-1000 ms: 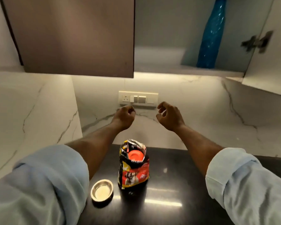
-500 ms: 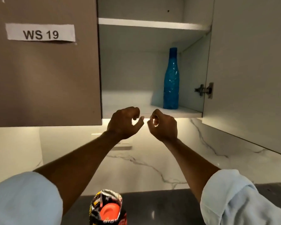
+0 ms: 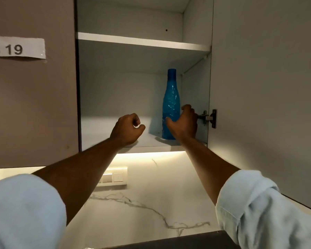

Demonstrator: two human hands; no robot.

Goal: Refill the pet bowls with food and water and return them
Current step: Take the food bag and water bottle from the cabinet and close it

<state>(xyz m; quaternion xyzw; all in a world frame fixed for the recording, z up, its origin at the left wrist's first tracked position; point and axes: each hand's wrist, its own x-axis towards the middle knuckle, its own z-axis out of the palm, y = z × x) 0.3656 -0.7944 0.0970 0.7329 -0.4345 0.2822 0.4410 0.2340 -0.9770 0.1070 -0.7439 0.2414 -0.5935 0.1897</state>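
A tall blue plastic bottle (image 3: 171, 97) stands upright at the right of the lower shelf in the open wall cupboard. My right hand (image 3: 184, 123) is cupped around its lower part, with the thumb at the bottle's left side and the fingers spread at its right; a firm grip does not show. My left hand (image 3: 127, 129) hovers at the shelf's front edge to the left of the bottle, fingers curled in a loose fist with nothing in it. The pet bowl and the food bag are out of view.
The cupboard door (image 3: 266, 87) stands open at the right, its hinge (image 3: 209, 118) just beside my right hand. A closed door (image 3: 32, 105) with a paper label is at the left. An upper shelf (image 3: 142, 41), a wall switch plate (image 3: 115, 177) and the dark counter edge (image 3: 187, 239) are also in view.
The view tilted up from the counter to the cupboard. Both hands rose to shelf height; my right hand moved right and opened around the blue bottle. The bag and bowl left the view.
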